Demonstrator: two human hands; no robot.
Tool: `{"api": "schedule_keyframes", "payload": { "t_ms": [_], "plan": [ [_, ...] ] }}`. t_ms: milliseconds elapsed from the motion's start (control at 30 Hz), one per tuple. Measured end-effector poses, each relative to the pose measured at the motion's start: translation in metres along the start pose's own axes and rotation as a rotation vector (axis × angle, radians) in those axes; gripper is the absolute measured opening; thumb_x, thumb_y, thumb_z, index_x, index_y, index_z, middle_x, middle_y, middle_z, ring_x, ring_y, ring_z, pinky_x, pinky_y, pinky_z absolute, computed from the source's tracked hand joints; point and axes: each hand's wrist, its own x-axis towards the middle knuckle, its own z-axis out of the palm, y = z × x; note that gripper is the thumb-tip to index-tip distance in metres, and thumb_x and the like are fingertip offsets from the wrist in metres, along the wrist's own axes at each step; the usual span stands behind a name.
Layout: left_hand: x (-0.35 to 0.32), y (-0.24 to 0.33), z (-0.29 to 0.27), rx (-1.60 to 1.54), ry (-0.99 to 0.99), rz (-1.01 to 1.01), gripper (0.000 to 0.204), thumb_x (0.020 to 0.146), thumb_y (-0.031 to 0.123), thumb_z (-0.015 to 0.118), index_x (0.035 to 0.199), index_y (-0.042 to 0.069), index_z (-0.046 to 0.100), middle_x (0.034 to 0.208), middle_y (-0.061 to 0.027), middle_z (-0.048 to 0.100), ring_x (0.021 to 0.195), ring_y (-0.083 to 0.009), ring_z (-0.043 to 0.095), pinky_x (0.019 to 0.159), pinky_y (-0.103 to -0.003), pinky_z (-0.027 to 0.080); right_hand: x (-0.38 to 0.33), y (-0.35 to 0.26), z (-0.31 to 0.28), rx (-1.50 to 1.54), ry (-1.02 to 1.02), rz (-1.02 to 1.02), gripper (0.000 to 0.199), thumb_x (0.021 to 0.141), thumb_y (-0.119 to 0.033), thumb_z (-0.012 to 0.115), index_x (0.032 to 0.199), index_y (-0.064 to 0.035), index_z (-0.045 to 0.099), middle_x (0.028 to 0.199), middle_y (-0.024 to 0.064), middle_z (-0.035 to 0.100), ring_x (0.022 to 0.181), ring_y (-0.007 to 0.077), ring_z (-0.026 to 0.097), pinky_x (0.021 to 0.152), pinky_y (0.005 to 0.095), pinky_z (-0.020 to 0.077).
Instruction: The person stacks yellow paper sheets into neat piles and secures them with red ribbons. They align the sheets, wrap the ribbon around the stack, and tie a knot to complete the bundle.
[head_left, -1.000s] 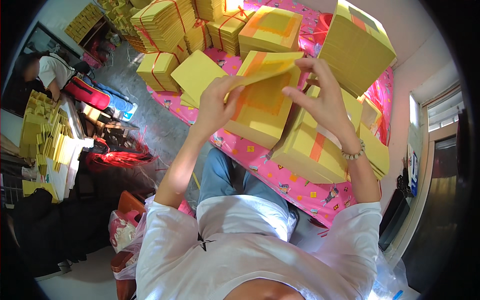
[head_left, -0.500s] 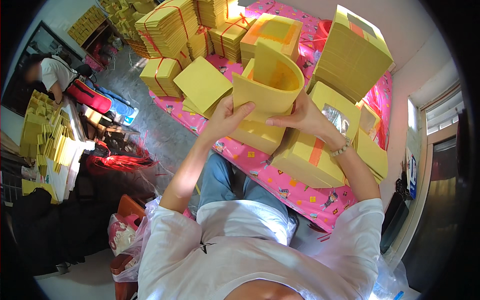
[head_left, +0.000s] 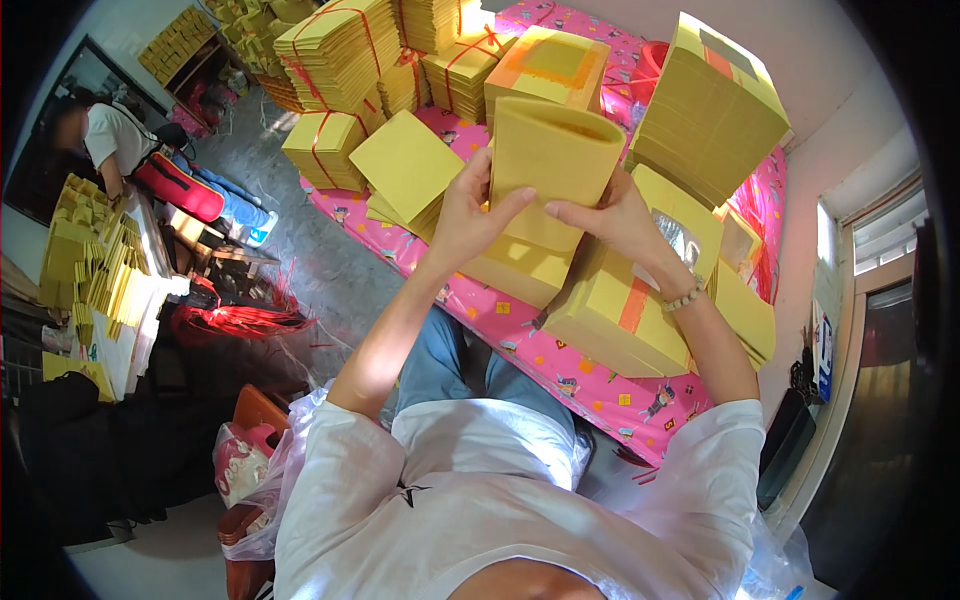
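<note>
Between my two hands is a folded yellow paper sheet (head_left: 552, 165), bent over so its top edge forms a flattened loop. My left hand (head_left: 485, 210) grips its lower left side, thumb across the front. My right hand (head_left: 612, 218) holds the lower right side, its thumb pointing at the left one; the fingers behind the paper are partly hidden. Just below lies a stack of yellow paper (head_left: 518, 272). A loose pile of yellow sheets (head_left: 405, 165) sits left of my left hand. Under my right wrist stands a yellow paper block with a red-orange stripe (head_left: 610, 310).
A pink patterned cover (head_left: 520, 338) lies under the stacks. Bundles tied with red string (head_left: 335, 55) stand at the far left, a tall yellow stack (head_left: 705, 120) at the far right. A person (head_left: 115, 140) leans over a side table (head_left: 150, 300). Red strings (head_left: 240, 320) hang near it.
The sheet's wide curl has been pressed flatter into a narrow fold. My hands have come closer together, thumbs nearer each other on its front.
</note>
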Motion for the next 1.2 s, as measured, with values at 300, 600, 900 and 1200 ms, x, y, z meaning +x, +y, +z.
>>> {"api": "schedule_keyframes", "payload": {
  "t_ms": [300, 600, 900, 1200],
  "plan": [
    [0.01, 0.025, 0.007, -0.099, -0.067, -0.237, 0.045, 0.092, 0.014, 0.059, 0.13, 0.001, 0.04, 0.125, -0.0094, 0.054, 0.114, -0.0149, 0.052, 0.097, -0.031, 0.042, 0.004, -0.003, -0.004, 0.057, 0.058, 0.16, 0.057, 0.078, -0.019, 0.075, 0.123, 0.0022, 0.047, 0.113, 0.0114, 0.061, 0.103, 0.018, 0.06, 0.088, 0.0309, 0.0486],
    [0.013, 0.022, 0.007, -0.12, -0.122, -0.332, 0.056, 0.095, 0.018, 0.053, 0.143, 0.004, 0.029, 0.133, -0.0098, 0.05, 0.119, -0.0163, 0.051, 0.098, -0.031, 0.041, 0.003, 0.003, -0.007, 0.172, 0.072, 0.251, 0.057, 0.078, -0.024, 0.074, 0.124, 0.0005, 0.049, 0.112, 0.0116, 0.062, 0.1, 0.0177, 0.061, 0.085, 0.0298, 0.0495],
    [0.017, 0.023, 0.009, -0.132, -0.142, -0.355, 0.052, 0.095, 0.018, 0.053, 0.14, 0.004, 0.032, 0.129, -0.0087, 0.053, 0.115, -0.0153, 0.054, 0.094, -0.03, 0.045, 0.003, 0.007, -0.009, 0.229, 0.1, 0.272, 0.054, 0.079, -0.021, 0.073, 0.123, 0.0013, 0.05, 0.113, 0.0113, 0.062, 0.1, 0.0173, 0.061, 0.085, 0.03, 0.0492],
    [0.018, 0.014, 0.009, -0.138, -0.108, -0.382, 0.048, 0.095, 0.016, 0.052, 0.139, 0.004, 0.034, 0.126, -0.0079, 0.055, 0.112, -0.0146, 0.055, 0.093, -0.03, 0.046, 0.002, 0.002, -0.007, 0.253, 0.098, 0.304, 0.053, 0.08, -0.021, 0.073, 0.123, 0.0016, 0.051, 0.114, 0.0108, 0.062, 0.101, 0.0171, 0.06, 0.087, 0.0296, 0.0482]
  ]
}}
